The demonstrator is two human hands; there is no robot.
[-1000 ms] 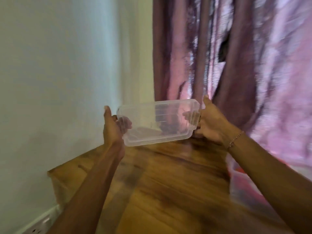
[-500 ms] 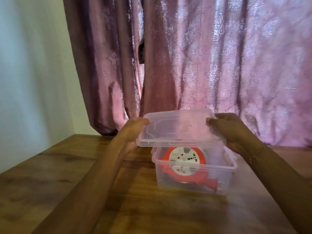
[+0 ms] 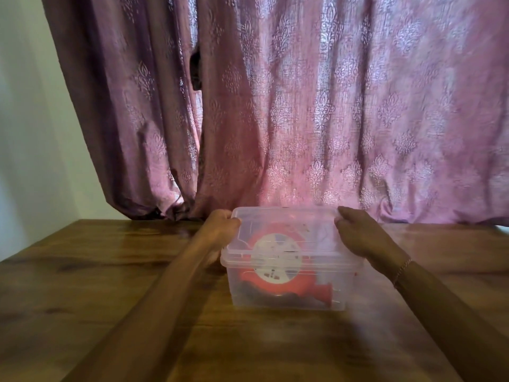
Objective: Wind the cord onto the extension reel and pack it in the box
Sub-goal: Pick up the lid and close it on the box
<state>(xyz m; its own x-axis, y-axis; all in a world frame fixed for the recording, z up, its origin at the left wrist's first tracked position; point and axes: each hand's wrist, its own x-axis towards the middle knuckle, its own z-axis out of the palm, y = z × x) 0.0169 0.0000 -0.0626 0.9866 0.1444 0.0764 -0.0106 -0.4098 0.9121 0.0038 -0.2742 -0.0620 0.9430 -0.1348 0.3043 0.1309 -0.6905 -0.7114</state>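
A clear plastic box [image 3: 286,297] stands on the wooden table [image 3: 110,271]. Inside it lies the red extension reel [image 3: 278,274] with a white round face and dark cord around it. A clear lid [image 3: 286,230] rests on top of the box. My left hand [image 3: 220,230] grips the lid's left edge. My right hand [image 3: 358,232] lies over the lid's right edge, fingers curled on it. The lid and hands look slightly blurred.
A mauve patterned curtain [image 3: 303,106] hangs right behind the table's far edge. A pale wall [image 3: 27,133] is at the left. A bracelet [image 3: 402,270] sits on my right wrist.
The lid, held up in the air a second ago, has come down over the box with the reel and now sits on its rim. Both hands came down with it.
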